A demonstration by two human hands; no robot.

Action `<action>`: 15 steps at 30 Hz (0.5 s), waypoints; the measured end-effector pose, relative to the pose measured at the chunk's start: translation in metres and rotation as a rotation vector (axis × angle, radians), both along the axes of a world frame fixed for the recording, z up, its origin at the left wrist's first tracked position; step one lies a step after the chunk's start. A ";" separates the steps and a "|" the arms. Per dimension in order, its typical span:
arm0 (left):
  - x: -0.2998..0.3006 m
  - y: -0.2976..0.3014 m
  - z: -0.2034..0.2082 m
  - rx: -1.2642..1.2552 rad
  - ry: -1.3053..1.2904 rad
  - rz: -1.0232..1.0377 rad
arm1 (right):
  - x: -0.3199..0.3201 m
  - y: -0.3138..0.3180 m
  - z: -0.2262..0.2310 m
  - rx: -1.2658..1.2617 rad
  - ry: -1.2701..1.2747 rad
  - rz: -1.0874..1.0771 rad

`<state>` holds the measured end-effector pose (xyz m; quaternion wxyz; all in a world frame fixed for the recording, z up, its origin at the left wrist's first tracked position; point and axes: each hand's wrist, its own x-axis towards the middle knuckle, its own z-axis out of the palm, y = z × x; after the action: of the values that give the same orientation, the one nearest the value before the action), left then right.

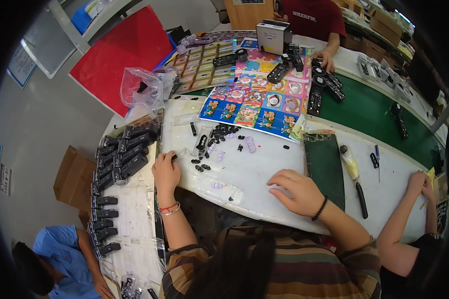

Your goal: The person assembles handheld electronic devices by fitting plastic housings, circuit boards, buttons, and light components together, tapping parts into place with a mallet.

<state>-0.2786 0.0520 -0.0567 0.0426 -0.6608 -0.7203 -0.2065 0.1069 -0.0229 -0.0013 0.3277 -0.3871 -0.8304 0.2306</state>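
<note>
My left hand (166, 174) is at the left end of the white work table, its fingers closed around a small black part (174, 157). A small clear plastic piece (181, 153) lies by those fingertips. Over the table to the right hovers my right hand (297, 193), palm down, fingers apart and holding nothing. Between the hands are a heap of small black parts (223, 132) and several lilac plastic pieces (249, 144). A clear tray (201, 142) with a black part in it lies just beyond my left hand.
Black camcorder-like devices (129, 162) stand in rows on the left. Cartoon-printed sheets (257, 102) cover the far side, near a white box (274, 36). A green mat (324, 167), a yellow-and-black tool (353, 172) and a thin screwdriver (378, 159) lie right. Other people sit around.
</note>
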 end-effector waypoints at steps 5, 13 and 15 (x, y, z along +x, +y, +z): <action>0.020 -0.047 0.007 0.310 -0.319 0.045 | -0.056 0.050 -0.014 0.047 -0.179 0.151; 0.035 -0.093 0.024 0.218 -0.597 0.059 | -0.176 0.116 -0.068 -0.032 -0.233 0.065; 0.029 -0.102 0.025 0.239 -0.602 0.041 | -0.188 0.122 -0.068 -0.114 -0.331 0.100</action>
<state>-0.2495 -0.0501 -0.0318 -0.0906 -0.5457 -0.6845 -0.4749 -0.0810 0.0991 -0.0689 0.1524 -0.3961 -0.8767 0.2264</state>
